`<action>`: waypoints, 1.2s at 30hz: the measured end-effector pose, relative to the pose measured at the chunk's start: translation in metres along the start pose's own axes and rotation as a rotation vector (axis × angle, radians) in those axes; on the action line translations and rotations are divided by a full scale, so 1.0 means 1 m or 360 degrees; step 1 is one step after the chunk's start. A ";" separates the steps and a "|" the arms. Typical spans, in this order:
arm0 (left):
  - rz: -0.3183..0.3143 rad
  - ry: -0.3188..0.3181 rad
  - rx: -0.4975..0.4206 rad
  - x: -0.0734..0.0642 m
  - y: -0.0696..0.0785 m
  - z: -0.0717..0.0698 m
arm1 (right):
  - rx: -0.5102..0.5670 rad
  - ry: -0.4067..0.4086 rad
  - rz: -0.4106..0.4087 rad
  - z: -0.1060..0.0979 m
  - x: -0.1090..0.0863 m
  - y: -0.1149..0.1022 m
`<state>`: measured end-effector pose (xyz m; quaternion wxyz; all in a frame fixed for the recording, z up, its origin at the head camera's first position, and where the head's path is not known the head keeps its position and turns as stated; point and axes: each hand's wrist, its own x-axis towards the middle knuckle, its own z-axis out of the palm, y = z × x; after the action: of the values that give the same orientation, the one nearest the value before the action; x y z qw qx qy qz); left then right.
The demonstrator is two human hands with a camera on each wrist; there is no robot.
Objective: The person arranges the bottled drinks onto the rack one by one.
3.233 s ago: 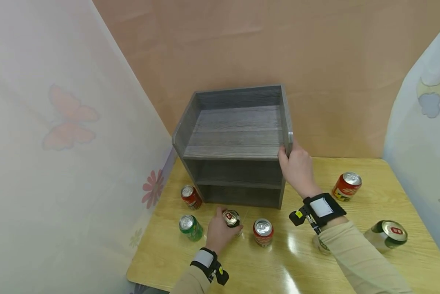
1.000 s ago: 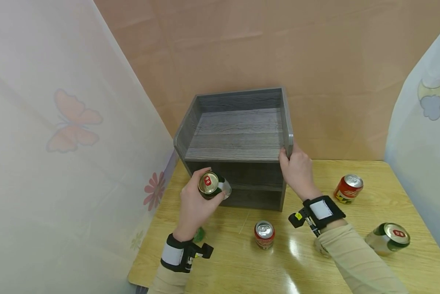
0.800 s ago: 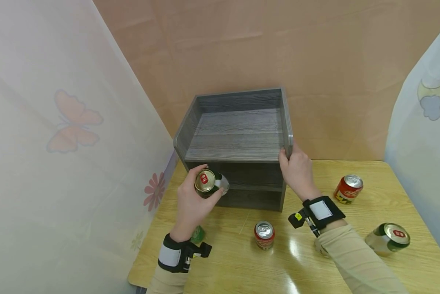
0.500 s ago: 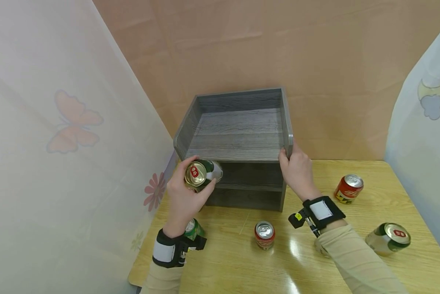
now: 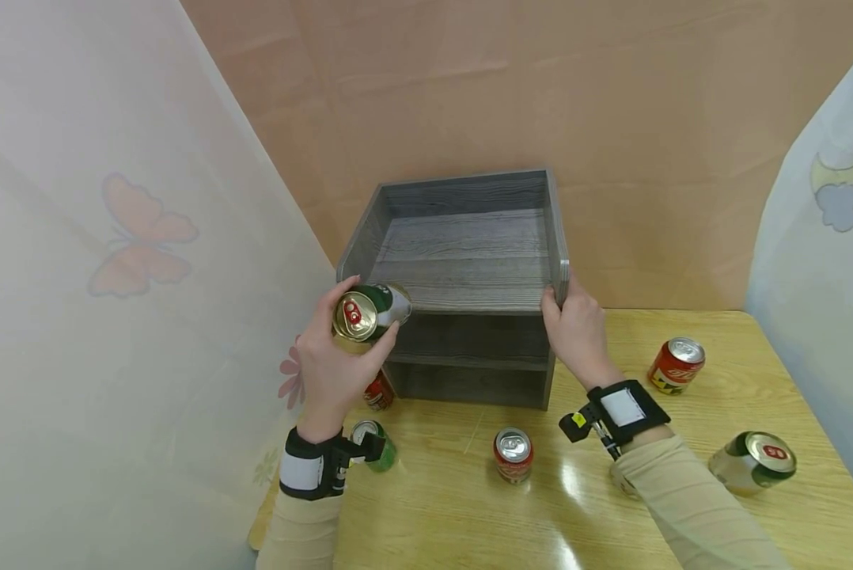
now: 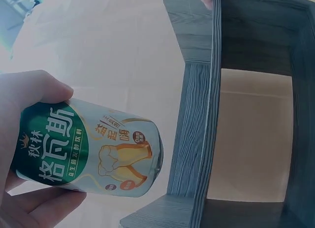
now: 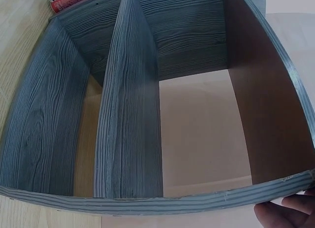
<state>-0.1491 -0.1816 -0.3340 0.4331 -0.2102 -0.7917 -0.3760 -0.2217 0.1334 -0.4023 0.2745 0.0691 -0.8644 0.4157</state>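
My left hand (image 5: 327, 376) grips a green and white drink can (image 5: 384, 309), thumb on one side and fingers on the other. The can is tipped over, its gold top and red tab towards the head camera, and in that view it overlaps the front left corner of a grey wooden shelf unit (image 5: 462, 237). In the left wrist view the can's printed label (image 6: 93, 144) faces the camera, beside the shelf's top board. My right hand (image 5: 579, 328) holds the front edge of the unit's right side panel; only its fingertips (image 7: 280, 215) show in the right wrist view.
A red can (image 5: 379, 391) and a green can (image 5: 380, 450) stand left on the wooden table, partly behind my left arm. Another red can (image 5: 513, 459) stands front centre. Rightward are a red can (image 5: 676, 368), a green-white can (image 5: 747, 467) and one half hidden by my sleeve (image 5: 690, 491).
My left hand has lifted the green and white can off the table, up and leftward to the shelf's top front corner, tipping it. My right hand has stayed on the side panel.
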 end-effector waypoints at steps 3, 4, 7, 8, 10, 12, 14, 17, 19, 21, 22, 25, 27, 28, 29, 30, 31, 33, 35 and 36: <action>-0.0004 -0.0040 0.0015 0.007 -0.004 0.000 | -0.0003 0.0003 0.0004 0.000 0.000 0.000; -0.0002 -0.0056 0.0017 0.009 -0.005 0.000 | -0.0009 -0.0002 0.0009 0.001 0.000 0.000; 0.0009 -0.0097 0.0030 0.016 -0.008 0.002 | -0.0023 -0.0012 0.0024 0.002 0.000 0.000; 0.0015 -0.0108 0.0040 0.018 -0.009 0.003 | -0.0026 -0.0014 0.0025 0.002 0.000 0.000; 0.0029 -0.0129 0.0058 0.022 -0.011 0.004 | -0.0023 -0.0016 0.0022 0.003 -0.001 0.000; 0.0039 -0.0138 0.0080 0.026 -0.014 0.005 | -0.0015 -0.0013 0.0018 0.003 -0.001 -0.001; 0.0045 -0.0145 0.0088 0.030 -0.017 0.007 | -0.0012 -0.0010 0.0013 0.003 -0.001 0.000; 0.0038 -0.0131 0.0095 0.035 -0.024 0.010 | -0.0009 -0.0003 0.0008 0.004 0.000 0.000; 0.0034 -0.0127 0.0101 0.038 -0.028 0.012 | -0.0016 0.0001 0.0009 0.004 0.001 0.001; 0.0025 -0.0126 0.0113 0.041 -0.033 0.014 | -0.0023 0.0002 0.0009 0.004 0.001 0.002; 0.0024 -0.0129 0.0121 0.042 -0.036 0.015 | -0.0027 0.0000 0.0013 0.003 0.001 0.002; 0.0017 -0.0143 0.0139 0.046 -0.042 0.017 | -0.0036 -0.0008 0.0021 0.003 0.001 0.003; -0.0001 -0.0150 0.0154 0.048 -0.045 0.018 | -0.0035 -0.0013 0.0023 0.003 0.001 0.003; -0.0008 -0.0161 0.0165 0.049 -0.046 0.019 | -0.0033 -0.0017 0.0023 0.003 0.001 0.003; -0.0019 -0.0164 0.0172 0.050 -0.047 0.019 | -0.0034 -0.0017 0.0023 0.004 0.001 0.003; -0.0030 -0.0170 0.0181 0.050 -0.048 0.020 | -0.0033 -0.0019 0.0023 0.004 0.001 0.003; -0.0038 -0.0174 0.0192 0.051 -0.049 0.020 | -0.0033 -0.0020 0.0023 0.004 0.001 0.003; -0.0054 -0.0180 0.0208 0.052 -0.052 0.021 | -0.0036 -0.0019 0.0023 0.004 0.000 0.003; -0.0067 -0.0171 0.0213 0.052 -0.055 0.022 | -0.0034 -0.0025 0.0031 0.004 0.000 0.003; -0.0072 -0.0167 0.0215 0.053 -0.057 0.022 | -0.0033 -0.0031 0.0033 0.004 0.000 0.003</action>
<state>-0.2265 -0.1998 -0.3206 0.3956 -0.1821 -0.8414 -0.3199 -0.2241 0.1321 -0.4060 0.2625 0.0613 -0.8719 0.4088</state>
